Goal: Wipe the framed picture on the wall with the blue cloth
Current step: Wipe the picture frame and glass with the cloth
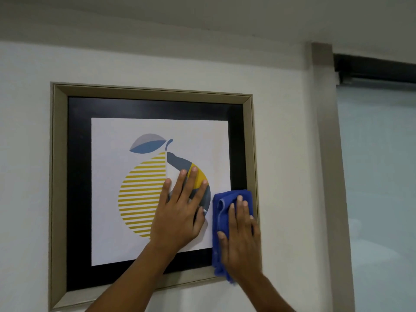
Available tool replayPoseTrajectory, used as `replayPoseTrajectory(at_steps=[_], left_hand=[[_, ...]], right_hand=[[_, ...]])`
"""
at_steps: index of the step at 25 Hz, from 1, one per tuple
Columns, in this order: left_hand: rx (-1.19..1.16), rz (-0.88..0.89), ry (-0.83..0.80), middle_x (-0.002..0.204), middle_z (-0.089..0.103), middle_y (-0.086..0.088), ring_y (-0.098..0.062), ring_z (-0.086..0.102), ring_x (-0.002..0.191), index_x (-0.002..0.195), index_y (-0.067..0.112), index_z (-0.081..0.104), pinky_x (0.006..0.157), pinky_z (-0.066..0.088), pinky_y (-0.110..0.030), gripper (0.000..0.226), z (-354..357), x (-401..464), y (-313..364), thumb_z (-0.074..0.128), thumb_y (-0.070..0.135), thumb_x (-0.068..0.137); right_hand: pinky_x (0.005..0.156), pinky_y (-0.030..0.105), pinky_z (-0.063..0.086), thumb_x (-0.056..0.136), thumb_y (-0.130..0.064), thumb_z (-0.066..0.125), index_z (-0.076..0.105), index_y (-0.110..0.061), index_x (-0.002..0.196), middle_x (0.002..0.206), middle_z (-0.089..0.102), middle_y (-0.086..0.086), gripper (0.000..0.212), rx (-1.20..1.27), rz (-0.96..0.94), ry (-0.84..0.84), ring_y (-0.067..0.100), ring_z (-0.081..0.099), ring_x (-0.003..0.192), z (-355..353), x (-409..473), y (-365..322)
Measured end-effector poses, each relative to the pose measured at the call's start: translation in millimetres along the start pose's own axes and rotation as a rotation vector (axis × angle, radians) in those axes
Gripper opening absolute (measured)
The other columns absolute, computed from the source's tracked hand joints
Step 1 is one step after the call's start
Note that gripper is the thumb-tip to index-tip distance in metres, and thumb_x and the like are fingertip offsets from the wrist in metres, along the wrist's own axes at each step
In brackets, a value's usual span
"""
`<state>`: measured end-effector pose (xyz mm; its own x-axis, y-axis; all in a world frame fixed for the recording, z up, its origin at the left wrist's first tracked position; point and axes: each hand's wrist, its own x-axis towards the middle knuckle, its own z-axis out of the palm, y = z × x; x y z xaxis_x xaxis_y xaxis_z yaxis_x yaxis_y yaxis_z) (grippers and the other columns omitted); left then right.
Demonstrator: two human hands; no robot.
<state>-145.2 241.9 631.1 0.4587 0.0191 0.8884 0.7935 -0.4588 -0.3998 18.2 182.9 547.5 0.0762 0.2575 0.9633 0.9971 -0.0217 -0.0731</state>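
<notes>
We press the left hand flat, fingers spread, on the framed picture to steady it against the wall. The right hand, grip flattened, pins the blue cloth over the lower-right corner for wiping.

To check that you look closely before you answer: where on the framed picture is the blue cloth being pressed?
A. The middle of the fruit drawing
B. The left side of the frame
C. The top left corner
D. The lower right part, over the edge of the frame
D: the right hand presses the blue cloth flat on the lower right of the framed picture, while the left hand lies bare on the fruit drawing.
</notes>
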Motion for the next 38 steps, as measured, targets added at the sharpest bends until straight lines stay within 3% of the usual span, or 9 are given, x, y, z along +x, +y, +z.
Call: replayPoseTrajectory(at_steps=[7,16,19,25,29,30,33,36,38], left_hand=[[-0.014,-0.005,-0.004,0.167,0.013,-0.016,-0.034,0.009,0.153,0.155,0.017,0.029,0.122,0.012,-0.057,0.064,-2,1,2,0.038,0.041,0.097],[0.003,-0.010,-0.013,0.166,0.016,-0.016,-0.036,0.011,0.153,0.153,0.016,0.034,0.121,0.013,-0.059,0.062,-3,1,2,0.037,0.043,0.097],[-0.006,-0.019,-0.008,0.166,0.016,-0.015,-0.035,0.011,0.153,0.154,0.017,0.033,0.120,0.015,-0.059,0.063,0,0,2,0.040,0.041,0.096],[-0.022,-0.030,-0.018,0.166,0.019,-0.011,-0.031,0.015,0.153,0.155,0.019,0.031,0.119,0.019,-0.055,0.065,-4,1,3,0.040,0.043,0.096],[-0.046,0.022,-0.003,0.163,0.029,-0.007,-0.028,0.028,0.149,0.150,0.019,0.042,0.114,0.025,-0.042,0.058,-14,4,-8,0.042,0.038,0.095],[-0.026,0.039,-0.002,0.162,0.030,-0.008,-0.028,0.029,0.149,0.150,0.018,0.042,0.114,0.025,-0.041,0.057,-14,3,-11,0.041,0.036,0.095],[-0.010,0.064,-0.002,0.163,0.029,-0.010,-0.029,0.027,0.150,0.152,0.016,0.037,0.117,0.023,-0.042,0.056,-12,1,-13,0.034,0.036,0.100],[-0.014,0.061,0.001,0.163,0.027,-0.010,-0.029,0.024,0.150,0.153,0.014,0.033,0.120,0.015,-0.041,0.056,-5,0,-14,0.022,0.040,0.105],[-0.022,0.055,0.002,0.164,0.026,-0.009,-0.027,0.022,0.151,0.153,0.013,0.034,0.121,0.012,-0.040,0.055,-5,-2,-15,0.027,0.037,0.103]], right_hand=[[0.118,0.039,0.008,0.101,-0.041,0.021,0.022,-0.002,0.152,0.159,0.023,0.015,0.063,-0.230,-0.112,-0.055,0.028,0.019,0.147,-20,26,27],[0.116,0.039,0.016,0.102,-0.040,0.023,0.018,-0.002,0.153,0.161,0.017,0.014,0.063,-0.193,-0.083,0.095,0.026,0.015,0.148,-64,222,13],[0.117,0.039,0.018,0.103,-0.040,0.022,0.019,-0.003,0.153,0.161,0.018,0.013,0.062,-0.129,-0.059,0.122,0.024,0.015,0.149,-56,200,11],[0.117,0.031,0.006,0.100,-0.051,0.015,0.008,-0.011,0.155,0.163,0.011,0.006,0.069,0.040,0.120,0.077,0.020,0.010,0.149,-9,34,-3],[0.111,0.041,0.028,0.095,-0.057,-0.002,-0.008,-0.010,0.154,0.163,-0.005,0.007,0.075,0.003,0.283,0.064,0.032,0.022,0.139,0,3,-39],[0.112,0.044,0.028,0.095,-0.057,-0.003,-0.008,-0.009,0.153,0.163,-0.004,0.011,0.076,-0.011,0.303,0.036,0.034,0.016,0.143,-1,3,-52],[0.116,0.038,0.004,0.095,-0.054,0.000,-0.004,-0.008,0.154,0.163,-0.010,0.011,0.074,-0.064,0.217,0.017,0.026,-0.008,0.149,3,3,-76],[0.116,0.039,0.004,0.095,-0.055,0.006,-0.001,-0.009,0.154,0.163,-0.008,0.009,0.075,-0.127,0.088,0.050,0.024,-0.006,0.149,11,3,-68],[0.115,0.039,0.005,0.095,-0.054,0.008,0.001,-0.012,0.155,0.164,-0.005,0.006,0.074,-0.150,0.038,0.053,0.022,-0.003,0.150,12,-3,-44]])
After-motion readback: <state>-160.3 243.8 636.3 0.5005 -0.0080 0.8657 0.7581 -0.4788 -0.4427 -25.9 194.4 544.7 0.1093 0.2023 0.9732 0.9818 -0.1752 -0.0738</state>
